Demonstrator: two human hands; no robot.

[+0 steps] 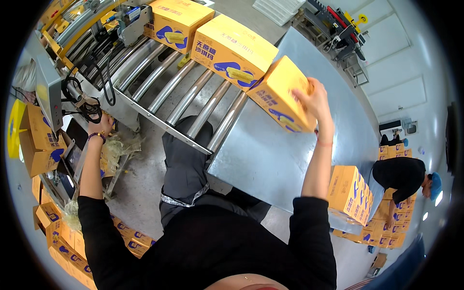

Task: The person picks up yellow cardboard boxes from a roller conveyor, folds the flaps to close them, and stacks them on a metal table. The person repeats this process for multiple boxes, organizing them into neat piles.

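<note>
A yellow carton [279,95] with blue print sits askew where the conveyor [177,99] meets the grey metal table [263,157]. My right hand [311,102] grips its right end, fingers bent over the top. The carton's outline is slightly blurred. Against its left end stands a second yellow carton [232,50] on the rollers, with a third carton [178,24] behind that. Low on the left, my left hand [100,124] is beside black cables [89,107] and crumpled clear plastic [118,149]. Its fingers look curled, but what they hold is hidden.
An open yellow carton [41,140] stands at far left near a grey control box [48,84]. Another carton [350,193] rests at the table's right end. Beyond it, a person in a blue cap [401,176] bends over stacked cartons [394,220]. Cartons also lie at lower left.
</note>
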